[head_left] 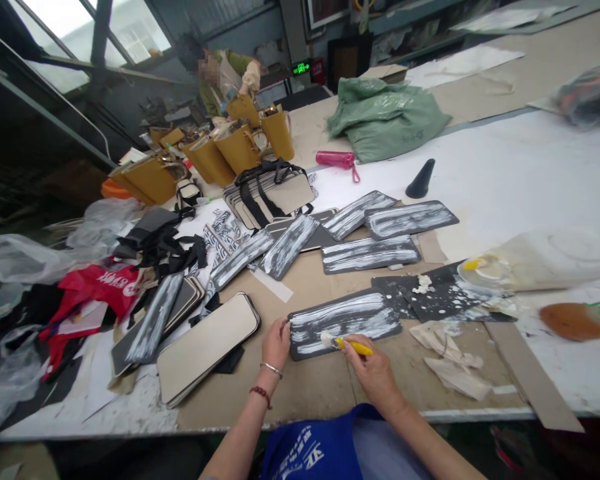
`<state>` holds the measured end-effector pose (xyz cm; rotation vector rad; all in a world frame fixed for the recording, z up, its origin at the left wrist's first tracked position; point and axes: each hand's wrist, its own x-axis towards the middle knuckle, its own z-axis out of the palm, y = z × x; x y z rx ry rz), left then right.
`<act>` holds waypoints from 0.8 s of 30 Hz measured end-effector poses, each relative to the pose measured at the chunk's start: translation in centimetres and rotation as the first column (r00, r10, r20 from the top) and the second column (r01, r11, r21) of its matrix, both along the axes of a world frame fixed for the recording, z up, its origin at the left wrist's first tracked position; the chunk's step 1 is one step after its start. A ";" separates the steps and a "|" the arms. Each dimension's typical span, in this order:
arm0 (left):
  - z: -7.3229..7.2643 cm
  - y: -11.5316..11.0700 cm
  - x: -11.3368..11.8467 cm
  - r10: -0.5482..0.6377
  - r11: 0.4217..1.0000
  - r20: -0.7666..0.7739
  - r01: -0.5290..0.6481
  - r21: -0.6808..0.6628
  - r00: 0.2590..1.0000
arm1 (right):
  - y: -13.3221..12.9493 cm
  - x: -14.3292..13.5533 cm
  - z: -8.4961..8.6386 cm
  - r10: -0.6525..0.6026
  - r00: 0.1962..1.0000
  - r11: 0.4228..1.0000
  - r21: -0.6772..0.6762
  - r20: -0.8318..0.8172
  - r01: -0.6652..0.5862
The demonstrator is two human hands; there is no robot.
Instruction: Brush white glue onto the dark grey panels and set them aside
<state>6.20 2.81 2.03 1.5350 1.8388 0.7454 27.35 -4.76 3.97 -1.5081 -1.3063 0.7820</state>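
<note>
A dark grey rectangular panel [350,313] streaked with white glue lies in front of me. My left hand [276,347] grips its left edge. In my right hand [373,367] is a yellow-handled brush [357,347], its white-coated bristles touching the panel's lower part. More glue-streaked panels, such as one just behind [370,253], lie spread around. Left of my left hand sits a stack of beige rounded panels [207,347]. Beyond the panel's right end is a black sheet [445,297] spattered with white glue.
A translucent plastic jug [555,260] lies at right, near an orange-brown bottle [577,321] with a green cap. Further back are a black cone [421,179], a pink cylinder [335,159] and a green sack [387,120]. A person [225,77] stands behind mustard bags [235,150].
</note>
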 end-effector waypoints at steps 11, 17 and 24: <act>-3.0 -1.1 -0.6 0.065 0.997 0.052 -0.062 -0.045 0.997 | -1.0 -2.2 0.3 -0.121 0.981 0.991 -0.035 0.149 0.127; -4.0 -0.7 -0.9 0.112 0.988 0.143 -0.094 -0.125 0.983 | -1.4 -3.1 0.2 -0.174 0.966 0.982 -0.033 0.190 0.184; -3.8 0.0 -1.0 0.121 0.980 0.189 -0.087 -0.178 0.974 | -1.4 -3.5 0.3 -0.199 0.961 0.978 -0.016 0.193 0.206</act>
